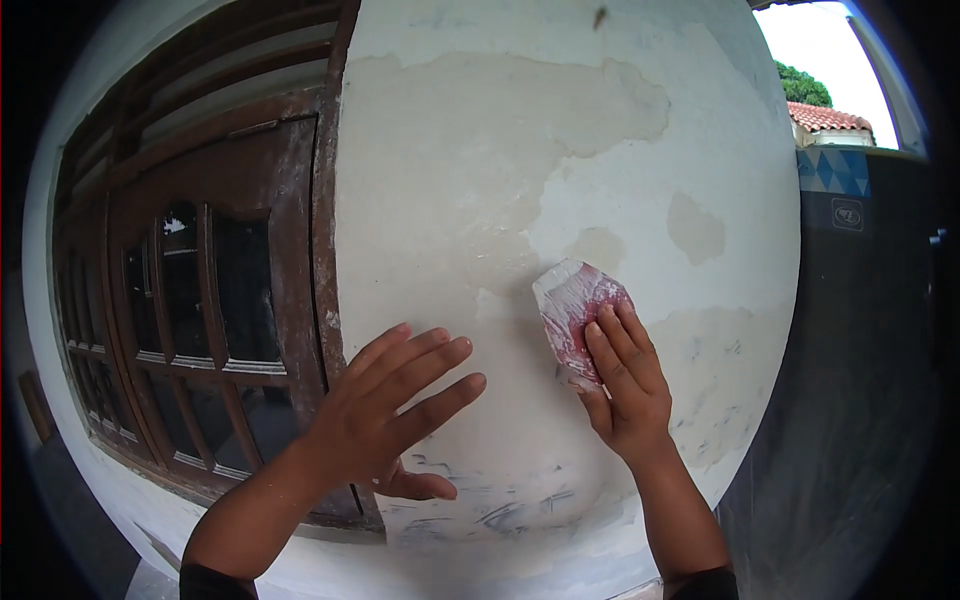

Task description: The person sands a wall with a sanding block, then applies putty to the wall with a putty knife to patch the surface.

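A pale wall (430,200) with beige damp-looking patches fills the middle of the view. Against it, right of centre, my right hand (630,385) holds a red sheet or scraper-like piece (575,315) smeared with white; its exact kind cannot be made out. The thumb and fingers lie over its lower right part. My left hand (400,400) has its fingers spread and holds nothing. It is in front of the wall beside the door frame; whether it touches the wall is unclear.
On the left is a brown wooden door or window (215,240) with glass panes and a worn frame. Dark scuffs mark the lower wall. A dark panel (850,350) stands on the right, with a tiled roof (828,118) beyond.
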Demonstrator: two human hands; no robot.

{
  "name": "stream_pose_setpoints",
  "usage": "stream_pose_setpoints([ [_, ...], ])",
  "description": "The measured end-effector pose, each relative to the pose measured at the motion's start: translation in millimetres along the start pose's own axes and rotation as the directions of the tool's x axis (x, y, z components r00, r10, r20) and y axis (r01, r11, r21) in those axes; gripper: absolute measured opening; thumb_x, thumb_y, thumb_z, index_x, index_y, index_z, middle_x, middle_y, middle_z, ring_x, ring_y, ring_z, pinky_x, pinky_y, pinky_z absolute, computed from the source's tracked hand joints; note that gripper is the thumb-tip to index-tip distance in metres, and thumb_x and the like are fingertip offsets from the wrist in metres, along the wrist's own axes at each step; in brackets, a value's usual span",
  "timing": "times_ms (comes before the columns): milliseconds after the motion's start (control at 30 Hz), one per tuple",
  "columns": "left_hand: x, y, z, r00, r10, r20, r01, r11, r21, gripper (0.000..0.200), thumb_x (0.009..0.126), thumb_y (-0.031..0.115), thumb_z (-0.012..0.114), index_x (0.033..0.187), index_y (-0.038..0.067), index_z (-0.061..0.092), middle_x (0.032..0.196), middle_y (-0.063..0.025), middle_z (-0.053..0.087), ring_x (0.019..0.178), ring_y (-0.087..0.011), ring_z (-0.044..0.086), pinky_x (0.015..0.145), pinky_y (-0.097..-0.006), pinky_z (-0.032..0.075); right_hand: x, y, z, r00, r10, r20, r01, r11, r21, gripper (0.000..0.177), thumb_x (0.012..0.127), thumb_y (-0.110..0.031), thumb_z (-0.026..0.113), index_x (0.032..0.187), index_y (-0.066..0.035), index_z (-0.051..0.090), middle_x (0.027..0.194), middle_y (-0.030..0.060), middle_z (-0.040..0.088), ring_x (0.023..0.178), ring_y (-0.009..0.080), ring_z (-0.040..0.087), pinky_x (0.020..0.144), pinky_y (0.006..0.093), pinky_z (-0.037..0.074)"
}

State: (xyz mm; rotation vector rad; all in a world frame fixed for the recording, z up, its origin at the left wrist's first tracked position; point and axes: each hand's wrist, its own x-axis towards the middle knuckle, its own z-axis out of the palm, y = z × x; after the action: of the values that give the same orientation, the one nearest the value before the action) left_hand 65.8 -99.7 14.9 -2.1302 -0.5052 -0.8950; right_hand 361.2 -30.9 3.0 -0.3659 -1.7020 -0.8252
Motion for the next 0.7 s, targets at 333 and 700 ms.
stream_pose_setpoints([
  [333,8,-40,0,0.999,0.000,-0.037,0.006,0.989,0.149,0.087,0.080,0.080,0.053,0.140,0.017,0.056,0.145,-0.0142,0.050,0.133,-0.0356,0.049,0.110,-0.0576,0.036,22,3,56,0.985,0.046,-0.167,-0.063,0.993,-0.098,0.053,0.079,-0.012,0.080,0.128,0.000,0.064,0.136,0.0186,0.060,0.133,0.0375,0.051,0.107,0.0439,0.046],
  [700,8,-50,-7,0.997,0.069,0.027,-0.072,0.990,0.120,0.085,0.081,0.081,0.051,0.139,0.019,0.056,0.145,-0.0126,0.050,0.133,-0.0340,0.048,0.110,-0.0582,0.034,19,-26,98,0.935,0.252,-0.251,-0.282,0.955,-0.091,0.056,0.077,-0.013,0.083,0.128,-0.001,0.064,0.136,0.0193,0.060,0.134,0.0362,0.051,0.107,0.0445,0.046],
])
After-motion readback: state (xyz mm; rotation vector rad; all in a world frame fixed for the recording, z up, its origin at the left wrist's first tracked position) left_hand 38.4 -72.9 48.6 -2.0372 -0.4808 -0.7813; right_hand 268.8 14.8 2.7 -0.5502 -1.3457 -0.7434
